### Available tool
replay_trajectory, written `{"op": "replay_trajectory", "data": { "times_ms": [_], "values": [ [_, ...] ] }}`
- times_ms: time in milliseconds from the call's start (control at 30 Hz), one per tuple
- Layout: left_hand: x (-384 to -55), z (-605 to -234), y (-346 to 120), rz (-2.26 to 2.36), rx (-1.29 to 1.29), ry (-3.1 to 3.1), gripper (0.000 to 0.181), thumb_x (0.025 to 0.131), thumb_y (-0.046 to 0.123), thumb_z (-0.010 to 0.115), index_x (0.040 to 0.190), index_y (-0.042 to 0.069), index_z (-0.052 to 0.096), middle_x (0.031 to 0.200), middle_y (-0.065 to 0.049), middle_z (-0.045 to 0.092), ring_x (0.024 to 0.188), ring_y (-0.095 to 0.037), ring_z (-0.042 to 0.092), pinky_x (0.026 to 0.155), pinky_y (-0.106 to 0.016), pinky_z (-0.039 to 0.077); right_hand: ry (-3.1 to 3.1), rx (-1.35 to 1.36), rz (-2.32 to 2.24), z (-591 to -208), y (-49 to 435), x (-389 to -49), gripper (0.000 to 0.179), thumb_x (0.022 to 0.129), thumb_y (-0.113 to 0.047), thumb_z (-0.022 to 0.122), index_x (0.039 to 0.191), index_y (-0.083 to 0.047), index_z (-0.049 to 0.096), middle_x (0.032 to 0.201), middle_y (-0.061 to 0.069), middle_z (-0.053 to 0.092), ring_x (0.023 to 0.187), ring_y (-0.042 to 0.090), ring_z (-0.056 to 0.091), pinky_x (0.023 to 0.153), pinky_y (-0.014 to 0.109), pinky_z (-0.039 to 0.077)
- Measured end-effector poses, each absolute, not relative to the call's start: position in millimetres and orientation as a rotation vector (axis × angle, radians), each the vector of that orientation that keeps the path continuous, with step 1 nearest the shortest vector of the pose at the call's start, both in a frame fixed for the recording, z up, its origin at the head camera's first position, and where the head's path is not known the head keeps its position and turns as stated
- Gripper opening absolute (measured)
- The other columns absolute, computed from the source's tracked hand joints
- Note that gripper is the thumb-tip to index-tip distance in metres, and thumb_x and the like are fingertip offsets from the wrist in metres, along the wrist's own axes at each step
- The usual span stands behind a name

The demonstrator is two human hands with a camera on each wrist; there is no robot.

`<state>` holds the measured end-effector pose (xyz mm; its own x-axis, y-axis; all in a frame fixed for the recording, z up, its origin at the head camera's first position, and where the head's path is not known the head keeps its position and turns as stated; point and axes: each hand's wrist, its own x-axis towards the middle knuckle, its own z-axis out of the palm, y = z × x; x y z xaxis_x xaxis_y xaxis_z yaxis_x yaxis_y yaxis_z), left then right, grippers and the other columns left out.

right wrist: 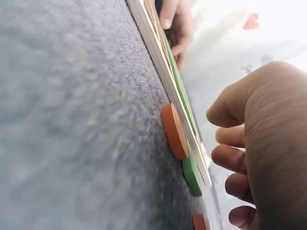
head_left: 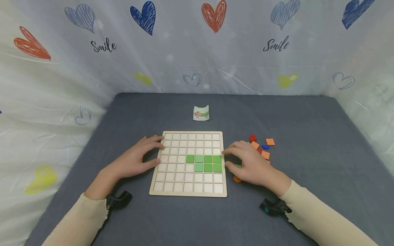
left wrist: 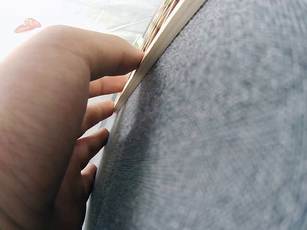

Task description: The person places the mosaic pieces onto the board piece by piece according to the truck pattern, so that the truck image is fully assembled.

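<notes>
A pale wooden grid board [head_left: 187,195] lies flat on the table. Several green square tiles [head_left: 208,167] fill cells in two rows at its right side. My left hand [head_left: 135,155] rests along the board's left edge with extended fingers, the thumb [left wrist: 129,56] touching the rim in the left wrist view. Beside the right edge hovers my right hand [head_left: 252,164], fingers loosely bent and nothing held between them. Below it, against the board's edge, are an orange round piece [right wrist: 175,132] and a green piece [right wrist: 192,177]. The hand partly covers these in the head view.
Loose pieces lie right of the board, among them a red one [head_left: 252,138], orange squares [head_left: 270,141] and a blue one [head_left: 265,147]. A small curled card [head_left: 201,113] with a coloured grid picture stands behind the board. A heart-printed curtain [head_left: 172,51] surrounds the grey table [head_left: 191,222].
</notes>
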<state>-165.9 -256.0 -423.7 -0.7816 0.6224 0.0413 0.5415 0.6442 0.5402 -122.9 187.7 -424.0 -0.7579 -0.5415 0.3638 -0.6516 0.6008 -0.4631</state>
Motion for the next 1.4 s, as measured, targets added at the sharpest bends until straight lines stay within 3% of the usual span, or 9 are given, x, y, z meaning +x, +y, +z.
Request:
{"op": "replay_trajectory", "data": {
  "times_ms": [933, 1400],
  "values": [
    [-165, -424, -256, 0.819, 0.963, 2.716, 0.047, 0.107, 0.036, 0.075, 0.148, 0.017, 0.063, 0.175, -0.006, 0.036, 0.164, -0.033, 0.027, 0.137, -0.057, 0.009, -2.689, 1.015, 0.822, -427, 227, -100, 0.029, 0.089, -0.008, 0.085, 0.116, -0.019, 0.081, 0.113, -0.012, 0.071, 0.103, 0.006, 0.062, 0.088, 0.040, 0.052],
    [-165, -424, -256, 0.816, 0.968, 2.725, 0.045, 0.106, 0.034, 0.075, 0.147, 0.019, 0.063, 0.175, -0.005, 0.037, 0.164, -0.034, 0.028, 0.137, -0.057, 0.010, -2.661, 1.027, 0.790, -430, 227, -103, 0.027, 0.088, -0.007, 0.086, 0.112, -0.019, 0.081, 0.108, -0.013, 0.070, 0.091, 0.004, 0.056, 0.084, 0.037, 0.048]
  ]
}}
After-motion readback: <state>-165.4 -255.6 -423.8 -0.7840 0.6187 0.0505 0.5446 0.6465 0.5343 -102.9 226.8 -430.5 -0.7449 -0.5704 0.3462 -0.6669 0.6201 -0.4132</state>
